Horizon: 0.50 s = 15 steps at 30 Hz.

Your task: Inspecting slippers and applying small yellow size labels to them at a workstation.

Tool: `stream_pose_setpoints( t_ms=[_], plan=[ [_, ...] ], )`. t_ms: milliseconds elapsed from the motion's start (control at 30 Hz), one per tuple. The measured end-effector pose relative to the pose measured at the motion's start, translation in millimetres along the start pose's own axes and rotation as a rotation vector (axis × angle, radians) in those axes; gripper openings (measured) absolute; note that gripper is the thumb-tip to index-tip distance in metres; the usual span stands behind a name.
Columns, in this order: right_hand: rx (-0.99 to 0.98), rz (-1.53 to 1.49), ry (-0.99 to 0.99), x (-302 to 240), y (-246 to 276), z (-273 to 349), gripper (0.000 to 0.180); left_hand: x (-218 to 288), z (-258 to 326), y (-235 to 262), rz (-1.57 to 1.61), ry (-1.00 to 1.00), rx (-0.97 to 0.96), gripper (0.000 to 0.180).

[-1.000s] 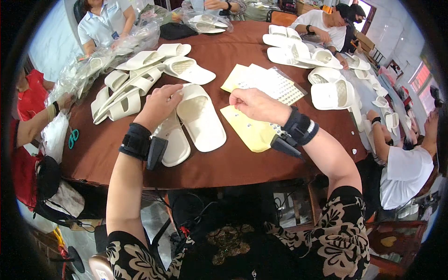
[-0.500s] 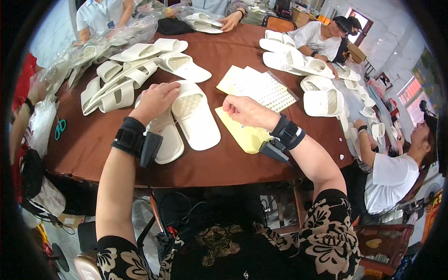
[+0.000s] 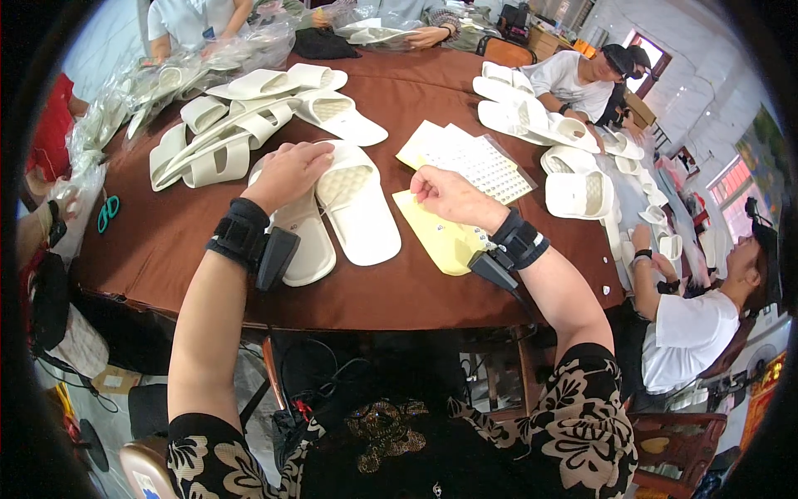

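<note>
Two white slippers lie side by side before me, the left slipper (image 3: 306, 248) and the right slipper (image 3: 362, 218), soles toward me. My left hand (image 3: 291, 173) is closed over the strap end of the left slipper, its fingertips reaching the right slipper's strap. My right hand (image 3: 453, 195) has its thumb and fingers pinched together above a yellow sheet (image 3: 436, 245); whatever is between them is too small to make out. Just beyond that hand, a sticker sheet (image 3: 482, 170) with rows of small marks overlaps other yellow paper. Black bands with dark boxes circle both wrists.
A pile of white slippers (image 3: 241, 137) lies back left, beside plastic-wrapped slippers (image 3: 179, 83). Teal scissors (image 3: 108, 214) rest near the left edge of the brown tablecloth (image 3: 199, 258). More slippers (image 3: 573, 191) line the right side. Several other people work around the table.
The view has shifted slightly, so the table things appear a little to the right. My left hand stays on the slippers and my right hand stays pinched over the yellow sheet.
</note>
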State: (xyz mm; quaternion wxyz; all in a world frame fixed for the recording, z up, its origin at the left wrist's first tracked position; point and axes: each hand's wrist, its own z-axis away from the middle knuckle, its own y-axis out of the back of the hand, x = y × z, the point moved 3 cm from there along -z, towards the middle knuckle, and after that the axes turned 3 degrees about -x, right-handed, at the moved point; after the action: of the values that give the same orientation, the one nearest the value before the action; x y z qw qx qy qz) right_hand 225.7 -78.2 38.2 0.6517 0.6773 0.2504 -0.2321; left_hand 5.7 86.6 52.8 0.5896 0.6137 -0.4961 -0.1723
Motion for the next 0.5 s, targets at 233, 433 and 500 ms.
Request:
stream_pose_setpoints(
  t_ms=[233, 433, 500],
  plan=[
    [-0.020, -0.237, -0.011, -6.1, 4.7, 2.3, 0.016, -1.8, -0.6, -1.7, -0.022, -0.023, 0.033, 0.035],
    [-0.089, -0.378, 0.092, -36.1, -6.0, 1.2, 0.019, -5.5, -1.5, -4.1, -0.023, -0.007, 0.015, 0.038],
    [-0.091, -0.427, 0.173, -46.0, -14.6, -3.5, 0.019, -5.9, -1.6, -4.9, -0.021, -0.011, 0.023, 0.039]
  ],
)
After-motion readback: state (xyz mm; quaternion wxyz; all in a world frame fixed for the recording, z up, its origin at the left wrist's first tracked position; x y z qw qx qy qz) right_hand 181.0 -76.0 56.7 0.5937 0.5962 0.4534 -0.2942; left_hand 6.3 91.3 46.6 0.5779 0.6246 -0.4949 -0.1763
